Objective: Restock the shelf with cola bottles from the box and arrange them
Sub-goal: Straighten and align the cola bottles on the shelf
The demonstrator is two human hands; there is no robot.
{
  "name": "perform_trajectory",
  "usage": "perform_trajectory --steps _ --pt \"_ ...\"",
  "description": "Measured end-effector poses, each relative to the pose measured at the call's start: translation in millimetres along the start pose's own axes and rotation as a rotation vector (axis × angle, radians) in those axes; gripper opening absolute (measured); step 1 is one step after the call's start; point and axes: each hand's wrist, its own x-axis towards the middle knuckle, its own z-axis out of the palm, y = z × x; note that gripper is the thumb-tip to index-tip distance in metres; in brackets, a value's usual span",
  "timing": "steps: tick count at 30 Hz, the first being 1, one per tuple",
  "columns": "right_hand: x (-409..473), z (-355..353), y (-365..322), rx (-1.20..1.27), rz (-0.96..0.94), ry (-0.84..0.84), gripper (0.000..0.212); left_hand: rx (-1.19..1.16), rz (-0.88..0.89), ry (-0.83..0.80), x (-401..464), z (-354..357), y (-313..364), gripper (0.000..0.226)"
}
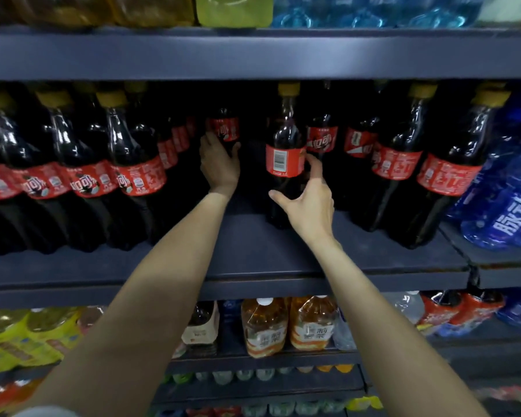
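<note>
Large cola bottles with red labels and yellow caps stand in rows on the dark middle shelf (253, 260). My left hand (220, 164) reaches deep into the shelf and grips a cola bottle at the back (224, 129) around its lower body. My right hand (309, 203) wraps its thumb and fingers around a nearer upright cola bottle (285, 158) below its label. A gap of bare shelf lies between the two bottles. A row of cola bottles (94, 176) fills the left side and another row of cola bottles (403, 167) fills the right. No box is in view.
Blue shrink-wrapped drink packs (506, 206) sit at the right of the cola. The shelf above holds yellow, green and blue bottles (233, 10). Below are tea bottles (265, 326), yellow packs (18, 338) and red packs (460, 311).
</note>
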Motion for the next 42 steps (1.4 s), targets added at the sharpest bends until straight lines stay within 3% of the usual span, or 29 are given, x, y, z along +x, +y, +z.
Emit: perform_trajectory --steps 9,14,17,23,27,34,37,42 --pt "11.2 6.6 9.5 -0.013 0.003 -0.008 0.089 0.135 0.011 0.028 2.8 13.3 -2.8 0.073" --pt "13.8 -2.0 23.8 0.101 -0.036 -0.242 0.095 0.019 -0.011 -0.188 -17.9 -16.3 -0.5 0.085" --pt "21.0 -1.9 27.3 0.193 -0.018 -0.255 0.097 -0.08 0.107 -0.262 -60.3 -61.6 1.1 0.083" --pt "28.6 51.0 -10.2 0.109 0.043 -0.19 0.097 0.052 0.555 0.123 -106.1 -144.0 -16.0 0.042" --pt "29.7 95.5 -38.1 0.062 0.059 -0.12 0.093 0.194 0.532 0.357 -86.2 -163.4 -42.6 0.044" --pt "39.4 136.9 -57.5 0.014 0.121 -0.089 0.097 0.149 0.419 0.288 -77.7 -176.0 -60.3 0.06" --pt "44.0 136.3 -54.5 -0.022 0.111 -0.215 0.099 0.102 0.41 0.265 -77.7 -176.3 -60.2 0.062" --pt "51.2 118.2 -37.5 0.16 -0.015 -0.427 0.088 0.076 0.382 0.223 -77.4 -177.3 -62.0 0.062"
